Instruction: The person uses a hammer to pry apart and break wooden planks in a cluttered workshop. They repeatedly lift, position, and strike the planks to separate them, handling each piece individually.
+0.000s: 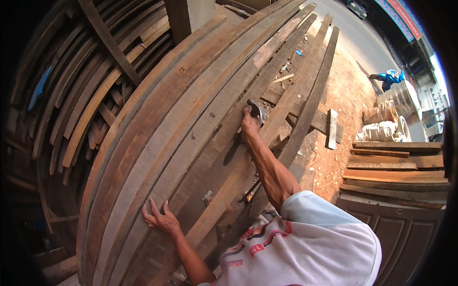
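Note:
Long wooden planks (162, 128) lie side by side before me, bowed by the lens. Fingers spread, my left hand (161, 218) rests on the near part of a grey-brown plank and holds nothing. Farther up and to the right, my right hand (249, 125) is closed around what looks like a claw hammer (256, 112). Its dark, curved metal head shows beyond the fist, just above the boards. Most of its handle is hidden by the hand and forearm. Two small dark spots, nails or knots, mark the plank between my hands.
Many timbers (86, 95) are stacked at the left behind a slanting post (109, 43). Wood scraps and a blue bit of litter (299, 52) lie among the right-hand boards. Cut boards (393, 174), white sacks (381, 132) and a brown panelled door (391, 233) stand at right.

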Tool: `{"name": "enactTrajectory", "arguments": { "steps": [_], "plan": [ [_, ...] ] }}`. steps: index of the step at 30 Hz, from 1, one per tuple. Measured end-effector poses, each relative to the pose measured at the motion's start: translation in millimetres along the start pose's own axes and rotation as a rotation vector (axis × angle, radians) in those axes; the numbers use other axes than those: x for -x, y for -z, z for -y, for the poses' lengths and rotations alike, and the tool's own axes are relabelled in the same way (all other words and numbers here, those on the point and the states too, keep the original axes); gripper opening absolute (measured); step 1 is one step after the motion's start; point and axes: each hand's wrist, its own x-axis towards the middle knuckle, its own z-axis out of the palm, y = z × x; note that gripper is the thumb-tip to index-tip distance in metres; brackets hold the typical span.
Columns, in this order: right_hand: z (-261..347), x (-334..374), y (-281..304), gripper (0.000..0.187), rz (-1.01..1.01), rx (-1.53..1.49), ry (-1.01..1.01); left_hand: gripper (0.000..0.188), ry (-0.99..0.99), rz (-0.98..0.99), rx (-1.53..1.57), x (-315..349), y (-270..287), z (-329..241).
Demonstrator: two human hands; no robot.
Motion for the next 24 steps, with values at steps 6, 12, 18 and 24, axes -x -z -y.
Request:
{"name": "enactTrajectory", "arguments": {
  "steps": [6, 12, 18, 24],
  "plan": [
    [-25, -25, -4, 0.070, 0.010, 0.065, 0.047, 0.066, 0.012, 0.026, 0.054, 2, -5, -9],
    [-46, -70, 14, 0.060, 0.487, -0.340, -0.345, 0.064, 0.098, 0.008, 0.174, -15, 11, -2],
    [-7, 32, 16, 0.065, 0.420, 0.133, 0.624, 0.058, 0.320, -0.013, 0.222, 57, 69, -4],
    [-5, 78, 25, 0.072, 0.784, 0.175, 1.174, 0.066, 0.855, -0.006, -0.202, 210, 141, -45]
  ]
}}
